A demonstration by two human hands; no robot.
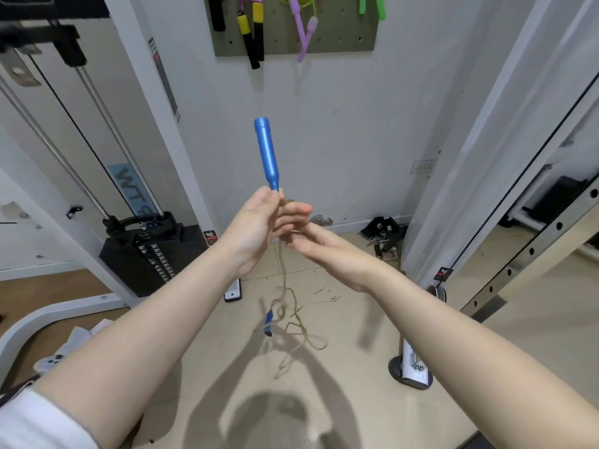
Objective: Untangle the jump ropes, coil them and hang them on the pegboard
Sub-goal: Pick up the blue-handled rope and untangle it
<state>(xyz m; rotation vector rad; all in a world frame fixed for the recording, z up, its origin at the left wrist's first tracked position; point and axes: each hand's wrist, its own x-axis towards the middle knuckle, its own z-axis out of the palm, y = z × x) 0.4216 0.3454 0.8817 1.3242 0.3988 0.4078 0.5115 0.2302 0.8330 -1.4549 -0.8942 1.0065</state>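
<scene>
A blue jump-rope handle (266, 152) points upward in front of the wall. My left hand (259, 222) grips the tan rope just below that handle. My right hand (319, 246) sits beside it, fingers on the same rope. The tan rope (285, 306) hangs down from both hands in loose tangled loops above the floor. Its second blue handle (268, 323) dangles low among the loops. The grey-green pegboard (343, 37) is on the wall above, with black-and-yellow handles (254, 34), purple handles (304, 30) and green handles (372, 4) hanging on it.
A weight-stack machine (152, 251) stands at the left with cables and a white frame. A white rack upright (505, 108) rises on the right. Black straps (382, 231) lie on the floor by the wall. A dumbbell-like item (413, 364) stands on the beige floor at right.
</scene>
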